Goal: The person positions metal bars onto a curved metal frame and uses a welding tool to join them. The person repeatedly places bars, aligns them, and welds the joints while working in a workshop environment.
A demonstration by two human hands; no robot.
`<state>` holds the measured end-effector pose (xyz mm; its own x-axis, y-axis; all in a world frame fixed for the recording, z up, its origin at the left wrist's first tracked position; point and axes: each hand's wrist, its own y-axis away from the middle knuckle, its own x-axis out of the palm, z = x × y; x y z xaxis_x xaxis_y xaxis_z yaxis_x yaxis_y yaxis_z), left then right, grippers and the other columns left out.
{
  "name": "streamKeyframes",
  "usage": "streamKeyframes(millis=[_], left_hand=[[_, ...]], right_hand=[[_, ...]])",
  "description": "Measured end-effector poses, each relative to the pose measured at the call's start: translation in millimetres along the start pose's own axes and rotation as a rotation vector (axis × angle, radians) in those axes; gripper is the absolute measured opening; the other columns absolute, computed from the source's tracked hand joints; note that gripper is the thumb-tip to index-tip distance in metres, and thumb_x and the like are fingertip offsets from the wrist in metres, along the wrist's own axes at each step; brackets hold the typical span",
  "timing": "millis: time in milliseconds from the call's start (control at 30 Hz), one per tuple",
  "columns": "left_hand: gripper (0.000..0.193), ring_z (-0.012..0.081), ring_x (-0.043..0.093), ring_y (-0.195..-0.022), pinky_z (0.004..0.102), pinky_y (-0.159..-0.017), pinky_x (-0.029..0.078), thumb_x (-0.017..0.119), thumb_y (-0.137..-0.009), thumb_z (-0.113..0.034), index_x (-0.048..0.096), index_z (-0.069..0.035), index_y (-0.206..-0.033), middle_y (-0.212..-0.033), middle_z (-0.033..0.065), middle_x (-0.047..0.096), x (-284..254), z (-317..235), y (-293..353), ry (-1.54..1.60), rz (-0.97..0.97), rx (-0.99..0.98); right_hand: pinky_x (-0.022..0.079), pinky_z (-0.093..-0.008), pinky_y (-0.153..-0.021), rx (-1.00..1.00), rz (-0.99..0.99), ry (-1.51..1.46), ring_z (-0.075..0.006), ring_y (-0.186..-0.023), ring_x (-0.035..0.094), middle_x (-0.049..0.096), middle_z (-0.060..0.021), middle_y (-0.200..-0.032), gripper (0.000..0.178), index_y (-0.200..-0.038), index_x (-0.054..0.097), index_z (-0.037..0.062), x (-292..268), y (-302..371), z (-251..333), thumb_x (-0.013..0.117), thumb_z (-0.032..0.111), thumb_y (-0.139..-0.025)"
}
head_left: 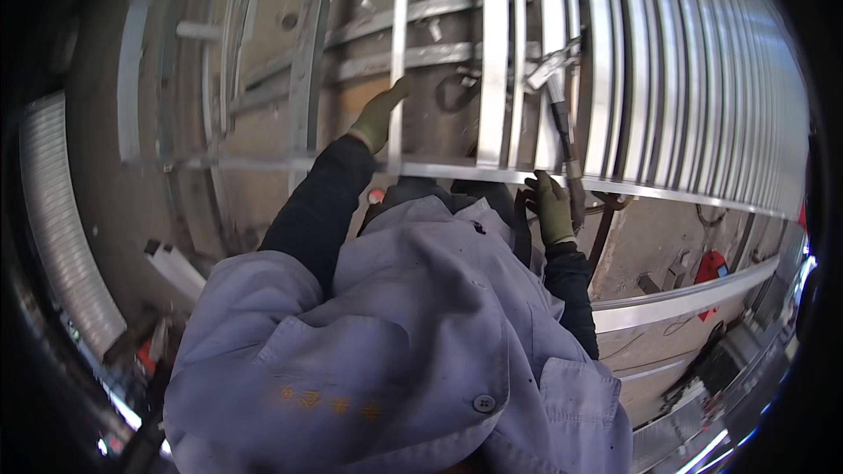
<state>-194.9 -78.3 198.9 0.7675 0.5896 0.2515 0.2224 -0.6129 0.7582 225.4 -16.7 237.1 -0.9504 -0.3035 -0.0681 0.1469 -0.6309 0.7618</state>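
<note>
The narrow metal bar (pixel 399 26) lies at the left hand (pixel 376 121), on the far side of the long cross rail (pixel 439 171), and its near end meets this rail. Its long axis goes away from the person, almost square to the cross rail. The gloved left hand is beyond the rail, just to the left of the bar, with its fingertips at the bar's side; if the fingers are closed around it, I am not able to say. This hand is clearly the nearer one to the bar. The gloved right hand (pixel 552 209) is well apart from it, at the near edge of the cross rail, with fingers bent toward the rail; whether they grip it is not clear. Close by this right hand, a dark cable-like thing (pixel 562 118) crosses the rail. Beyond the rail, to the right of the narrow bar, lie a wider bar (pixel 494 53) and then a dense row of shiny bars (pixel 694 61). On the near side, toward the rail's right end, a red object (pixel 711 267) is on the floor (pixel 645 241).
</note>
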Motion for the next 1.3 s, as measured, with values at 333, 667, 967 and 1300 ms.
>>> streamKeyframes(millis=[333, 667, 967, 1300], left_hand=[[0.074, 0.0164, 0.067, -0.092, 0.0343, -0.085, 0.058, 0.070, -0.099, -0.069, 0.068, -0.005, -0.136, -0.108, 0.0047, 0.070, 58.1, 62.1, -75.5, -0.003, 0.091, -0.016], [0.059, 0.0354, 0.068, -0.120, 0.0427, -0.105, 0.059, 0.070, -0.101, -0.025, 0.053, -0.005, -0.154, -0.134, 0.0158, 0.067, 45.0, 119.9, -150.1, -0.924, 0.282, 0.654], [0.053, 0.0355, 0.070, -0.114, 0.0386, -0.102, 0.058, 0.069, -0.101, -0.017, 0.055, -0.004, -0.150, -0.132, 0.0186, 0.066, 32.2, 145.8, -157.7, -0.807, 0.282, 0.943], [0.038, 0.0253, 0.075, -0.104, 0.0348, -0.091, 0.063, 0.076, -0.104, -0.029, 0.072, -0.005, -0.133, -0.120, 0.0154, 0.076, 23.7, 139.2, -139.9, -0.653, 0.604, -0.053]], right_hand=[[0.055, -0.0286, -0.096, -0.150, 0.234, 0.311, -0.0140, -0.109, 0.069, 0.077, -0.0120, -0.123, 0.051, -0.144, 0.066, -0.0040, 89.8, -89.2, 14.1, 0.069, 0.033, -0.109], [0.058, -0.0369, -0.097, -0.686, 0.308, 0.537, -0.0236, -0.111, 0.072, 0.070, -0.0173, -0.127, 0.066, -0.153, 0.055, 0.0004, 164.7, -208.1, 26.7, 0.072, 0.043, -0.106], [0.054, -0.0301, -0.074, -0.144, 0.459, 0.019, -0.0155, -0.085, 0.065, 0.067, -0.0050, -0.094, 0.032, -0.120, 0.068, 0.0000, 221.4, -259.8, 38.9, 0.073, 0.027, -0.103], [0.052, -0.0329, -0.070, -0.235, 0.270, -0.005, -0.0158, -0.077, 0.061, 0.062, -0.0051, -0.086, 0.031, -0.106, 0.066, 0.0000, 237.4, -236.1, 36.9, 0.073, 0.030, -0.100]])
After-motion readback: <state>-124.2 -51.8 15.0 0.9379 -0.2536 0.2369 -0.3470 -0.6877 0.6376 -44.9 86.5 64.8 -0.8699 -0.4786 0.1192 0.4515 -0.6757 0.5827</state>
